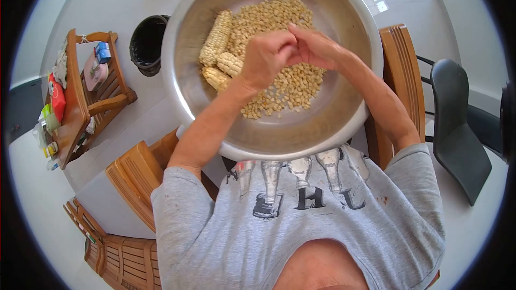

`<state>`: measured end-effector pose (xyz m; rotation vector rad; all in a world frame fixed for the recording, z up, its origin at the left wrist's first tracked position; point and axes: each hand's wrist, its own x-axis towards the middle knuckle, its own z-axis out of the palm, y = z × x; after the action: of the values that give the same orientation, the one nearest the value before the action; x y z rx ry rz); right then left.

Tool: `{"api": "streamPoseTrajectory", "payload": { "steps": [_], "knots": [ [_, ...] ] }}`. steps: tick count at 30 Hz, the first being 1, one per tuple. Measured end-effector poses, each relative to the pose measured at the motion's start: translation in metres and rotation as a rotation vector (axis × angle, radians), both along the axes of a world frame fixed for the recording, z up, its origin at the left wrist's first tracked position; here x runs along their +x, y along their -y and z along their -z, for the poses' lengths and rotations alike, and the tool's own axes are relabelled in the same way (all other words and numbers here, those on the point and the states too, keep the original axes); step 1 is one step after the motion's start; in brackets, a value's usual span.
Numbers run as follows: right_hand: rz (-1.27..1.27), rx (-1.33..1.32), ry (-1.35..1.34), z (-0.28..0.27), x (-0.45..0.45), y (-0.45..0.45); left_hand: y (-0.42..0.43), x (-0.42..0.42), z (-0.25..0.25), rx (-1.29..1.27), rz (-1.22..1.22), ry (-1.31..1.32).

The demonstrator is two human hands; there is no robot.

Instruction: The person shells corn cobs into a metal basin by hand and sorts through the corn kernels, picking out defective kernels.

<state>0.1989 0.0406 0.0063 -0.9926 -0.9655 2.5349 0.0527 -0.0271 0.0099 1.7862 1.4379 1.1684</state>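
My left hand (pixel 269 56) is closed, its fingers curled, over the middle of a wide metal basin (pixel 344 113). My right hand (pixel 318 47) meets it from the right, with its fingers bent and pressed against the left one. Whatever lies between the two hands is hidden. Under them is a spread of loose pale corn kernels (pixel 279 13) on the basin floor. Beside the left hand lie an upper corn cob (pixel 217 37), a middle cob (pixel 229 63) partly covered by that hand, and a lower cob (pixel 215 78) against the basin's left side.
Left of the basin stand a dark bin (pixel 147 45) and a wooden shelf stand (pixel 80 96) with packets on it. Wooden chair backs (pixel 402 75) flank the basin. A dark grey chair (pixel 452 113) is at the right, and a slatted wooden seat (pixel 129 258) at the lower left.
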Motion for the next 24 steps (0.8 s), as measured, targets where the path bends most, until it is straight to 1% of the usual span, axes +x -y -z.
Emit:
{"api": "streamPoseTrajectory", "payload": {
  "steps": [2, 4, 5, 6, 8, 9, 10, 12, 14, 15, 16, 19, 21, 22, 23, 24],
  "knots": [
    [-0.039, -0.067, -0.011, 0.009, 0.001, 0.003, -0.001, 0.000, 0.003, 0.127, 0.072, -0.226],
    [-0.037, -0.075, 0.019, 0.013, 0.004, -0.001, -0.002, 0.000, 0.004, 0.075, 0.079, -0.287],
    [-0.025, -0.076, 0.052, 0.012, 0.003, -0.001, -0.002, 0.002, 0.002, 0.134, 0.061, -0.279],
    [0.003, -0.049, 0.026, 0.010, 0.004, -0.003, 0.000, 0.004, -0.003, 0.184, 0.044, -0.268],
    [0.050, -0.013, -0.018, 0.010, 0.008, -0.009, 0.009, 0.018, -0.014, 0.241, 0.097, -0.224],
    [0.105, -0.071, -0.015, 0.013, 0.010, -0.021, 0.018, 0.025, -0.019, 0.151, 0.198, -0.215],
    [0.182, -0.007, -0.019, 0.013, 0.013, -0.036, 0.027, 0.032, -0.021, 0.056, 0.295, -0.207],
    [0.331, 0.107, -0.030, 0.000, 0.013, -0.070, 0.041, 0.047, -0.013, -0.039, 0.500, -0.035],
    [0.516, 0.135, -0.107, -0.024, 0.010, -0.117, 0.050, 0.061, -0.012, -0.039, 0.676, -0.061],
    [0.594, 0.178, -0.090, -0.047, 0.004, -0.136, 0.054, 0.066, -0.011, -0.038, 0.764, -0.075],
    [0.671, 0.221, -0.073, -0.066, 0.000, -0.151, 0.058, 0.071, -0.007, -0.049, 0.758, -0.062],
    [0.808, 0.364, 0.038, -0.062, 0.007, -0.183, 0.059, 0.076, -0.001, -0.068, 0.759, -0.054],
    [0.742, 0.491, 0.061, -0.056, 0.005, -0.170, 0.057, 0.072, -0.003, -0.087, 0.750, -0.083],
    [0.676, 0.522, 0.071, -0.041, -0.004, -0.156, 0.056, 0.069, -0.003, -0.112, 0.757, -0.119],
    [0.480, 0.680, 0.133, -0.030, -0.010, -0.139, 0.050, 0.068, -0.004, -0.158, 0.767, -0.139],
    [0.224, 0.788, 0.223, -0.029, -0.020, -0.118, 0.053, 0.068, -0.001, -0.207, 0.789, -0.154]
  ]
}}
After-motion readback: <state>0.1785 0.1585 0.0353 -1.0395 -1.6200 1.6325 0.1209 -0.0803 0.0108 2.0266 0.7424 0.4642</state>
